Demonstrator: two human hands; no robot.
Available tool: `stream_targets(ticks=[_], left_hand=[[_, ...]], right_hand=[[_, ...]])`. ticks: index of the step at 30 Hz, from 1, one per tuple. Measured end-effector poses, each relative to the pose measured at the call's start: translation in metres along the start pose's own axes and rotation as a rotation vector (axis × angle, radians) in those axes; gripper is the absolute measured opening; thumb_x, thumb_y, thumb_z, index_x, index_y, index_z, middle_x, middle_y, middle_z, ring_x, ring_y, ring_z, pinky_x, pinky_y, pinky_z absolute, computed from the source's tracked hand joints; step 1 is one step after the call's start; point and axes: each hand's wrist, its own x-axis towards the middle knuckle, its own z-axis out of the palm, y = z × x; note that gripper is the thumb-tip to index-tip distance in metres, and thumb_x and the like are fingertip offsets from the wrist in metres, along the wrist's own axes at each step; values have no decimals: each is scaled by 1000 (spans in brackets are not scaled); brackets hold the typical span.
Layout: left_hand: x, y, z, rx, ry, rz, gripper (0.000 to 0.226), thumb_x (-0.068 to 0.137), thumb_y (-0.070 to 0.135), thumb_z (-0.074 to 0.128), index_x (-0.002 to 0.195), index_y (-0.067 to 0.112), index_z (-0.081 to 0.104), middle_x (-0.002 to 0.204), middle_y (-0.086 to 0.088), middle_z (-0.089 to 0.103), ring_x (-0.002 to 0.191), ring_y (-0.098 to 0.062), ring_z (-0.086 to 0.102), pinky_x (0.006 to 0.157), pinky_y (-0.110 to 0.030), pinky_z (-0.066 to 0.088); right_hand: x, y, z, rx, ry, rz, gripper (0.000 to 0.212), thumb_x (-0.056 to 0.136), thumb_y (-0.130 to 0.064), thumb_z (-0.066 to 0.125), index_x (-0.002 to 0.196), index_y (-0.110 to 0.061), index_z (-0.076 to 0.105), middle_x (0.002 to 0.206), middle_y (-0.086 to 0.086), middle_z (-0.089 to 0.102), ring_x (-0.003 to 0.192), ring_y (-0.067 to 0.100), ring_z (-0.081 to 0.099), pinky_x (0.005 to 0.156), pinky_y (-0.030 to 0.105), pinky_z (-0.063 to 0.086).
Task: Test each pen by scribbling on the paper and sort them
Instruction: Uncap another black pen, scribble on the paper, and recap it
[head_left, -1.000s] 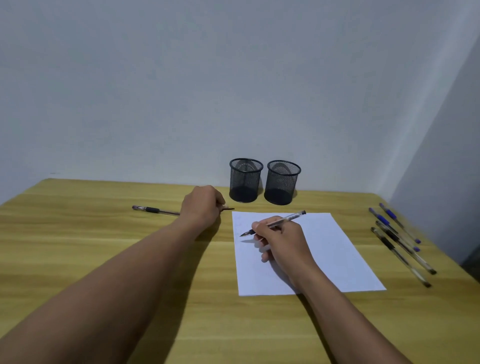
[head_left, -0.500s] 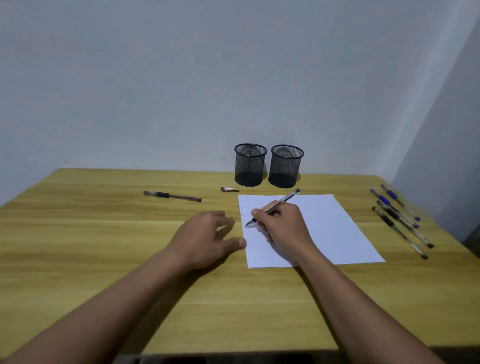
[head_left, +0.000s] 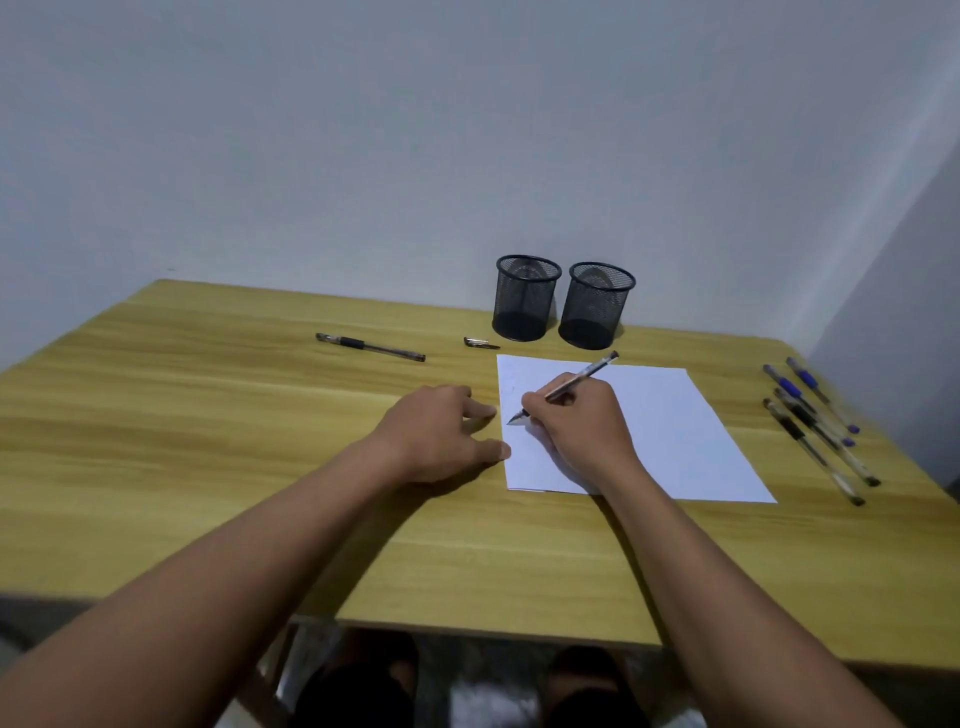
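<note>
At frame centre, an uncapped pen (head_left: 566, 386) is gripped by the right hand (head_left: 576, 431), tip on white paper (head_left: 670, 431), while the left hand (head_left: 436, 434) lies loosely open, empty, beside it.

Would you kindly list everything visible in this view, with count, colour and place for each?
Table: one, light wood grain, fills the lower view.
Wall: pale grey-white, behind the table.
Mesh cups: two, black, upright side by side at the far edge; no pens visible inside.
Paper: one white sheet, right of centre.
Pen in use: one, clear barrel, tip on the paper's left part.
Pen cap: one, dark, left of the cups.
Lone pen: one, black grip, lying far left of the paper.
Waiting pens: about five, blue and black, lying near the right edge.
Left hand: flat by the paper's left edge.
Right hand: gripping the pen in use.
</note>
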Motion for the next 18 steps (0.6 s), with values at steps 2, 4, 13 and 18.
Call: stream_targets(ticks=[2, 4, 13, 18], left_hand=[[1, -1, 1, -19, -7, -8, 69, 73, 68, 66, 133, 36, 59, 153, 2, 42, 135, -23, 44, 107, -37, 39], [1, -2, 1, -28, -9, -12, 69, 72, 68, 67, 133, 36, 59, 153, 2, 42, 135, -23, 44, 107, -37, 39], [3, -3, 0, -19, -23, -19, 69, 71, 67, 68, 133, 36, 59, 153, 0, 42, 135, -23, 45, 108, -37, 39], [6, -5, 2, -37, -28, -24, 70, 70, 68, 68, 132, 36, 60, 154, 1, 41, 137, -22, 44, 108, -36, 38]], right_hand=[[0, 1, 0, -4, 16, 1, 13, 85, -23, 72, 78, -12, 73, 74, 1, 73, 80, 20, 72, 76, 53, 62], [0, 1, 0, 6, 23, 5, 12, 85, -21, 72, 78, -11, 72, 74, 3, 73, 79, 21, 73, 76, 51, 63], [6, 7, 3, 4, 71, 41, 13, 88, -21, 72, 84, -9, 72, 79, 5, 73, 77, 20, 73, 72, 40, 62], [8, 9, 5, 20, 79, 56, 15, 87, -23, 71, 79, -10, 71, 72, 5, 72, 67, 21, 71, 63, 35, 58]])
